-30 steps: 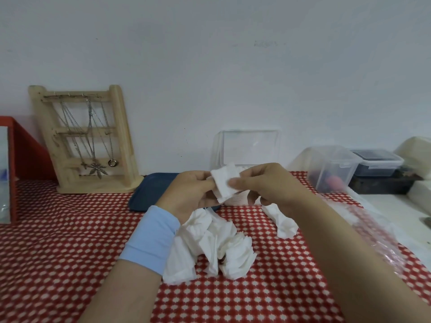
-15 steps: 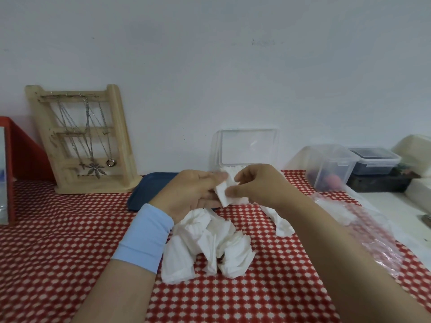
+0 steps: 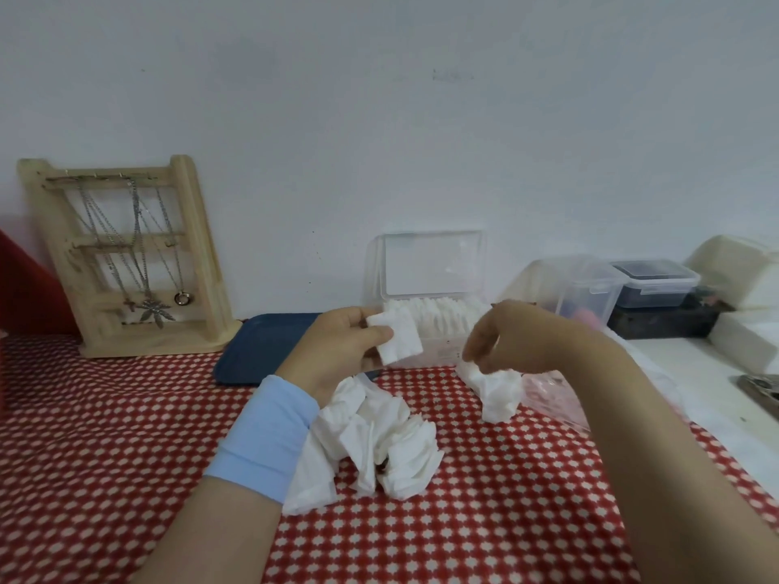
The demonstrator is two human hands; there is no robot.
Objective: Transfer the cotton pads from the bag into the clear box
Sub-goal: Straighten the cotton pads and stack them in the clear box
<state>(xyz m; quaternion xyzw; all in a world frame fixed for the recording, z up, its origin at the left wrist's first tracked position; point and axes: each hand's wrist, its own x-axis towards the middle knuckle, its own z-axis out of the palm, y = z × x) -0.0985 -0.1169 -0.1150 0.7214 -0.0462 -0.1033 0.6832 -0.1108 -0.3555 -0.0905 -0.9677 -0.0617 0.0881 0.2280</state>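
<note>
While the left grip pinches a cotton pad, the right grip hangs slack beside it.

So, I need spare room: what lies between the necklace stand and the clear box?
A dark blue tray lies flat on the cloth between stand and box, partly behind the left hand; head view.

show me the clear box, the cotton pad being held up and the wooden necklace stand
clear box (image 3: 442,349), head view, on its front wall
held cotton pad (image 3: 398,339), head view, middle of its face
wooden necklace stand (image 3: 200,246), head view, on its right post
</note>
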